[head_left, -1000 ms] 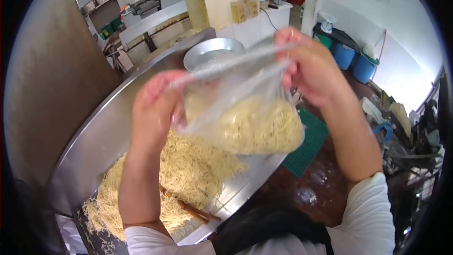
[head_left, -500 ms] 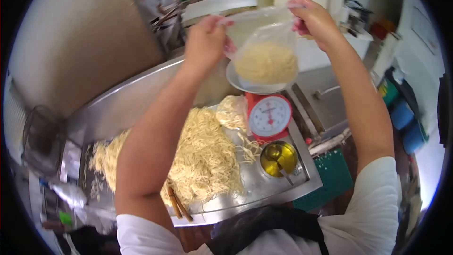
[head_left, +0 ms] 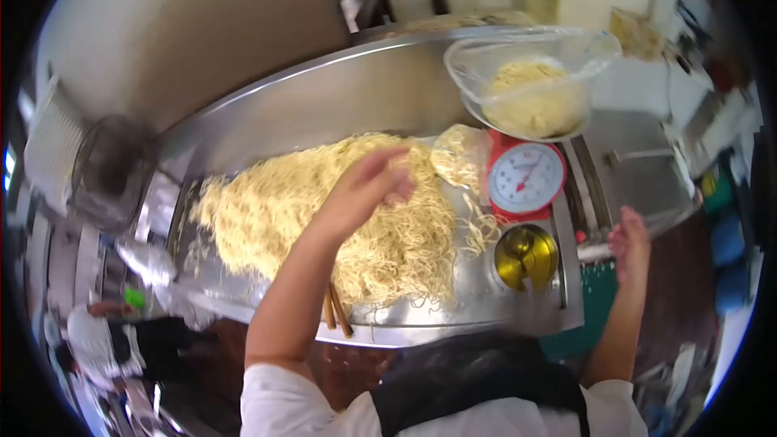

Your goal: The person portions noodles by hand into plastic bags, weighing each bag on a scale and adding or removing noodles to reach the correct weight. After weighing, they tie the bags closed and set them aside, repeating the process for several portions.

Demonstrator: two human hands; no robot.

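Observation:
My left hand [head_left: 371, 190] hovers above a big heap of yellow noodles [head_left: 283, 202], holding nothing, its fingers stretched out. Off the tray's right end is my right hand [head_left: 631, 244], empty with fingers loosely apart. An open clear plastic bag [head_left: 534, 101] with noodles inside rests on the pan of a red dial scale [head_left: 526, 180]. Against the scale's left side lies another bag of noodles [head_left: 460, 158]. In front of the scale stands a bowl of yellow oil [head_left: 514, 269] with a ladle in it. Two wooden sticks [head_left: 338, 311] lie at the heap's front edge.
The metal tray table [head_left: 267, 97] has a raised back wall. A wire basket [head_left: 109, 174] is at the left. Another person [head_left: 101, 344] is at lower left, and a hand shows at the top. A green mat [head_left: 595, 316] lies on the floor at the right.
Both hands have let go of the plastic bag, which now sits on the scale. My left hand came down over the noodles, my right hand down to the right. The dial needle has turned.

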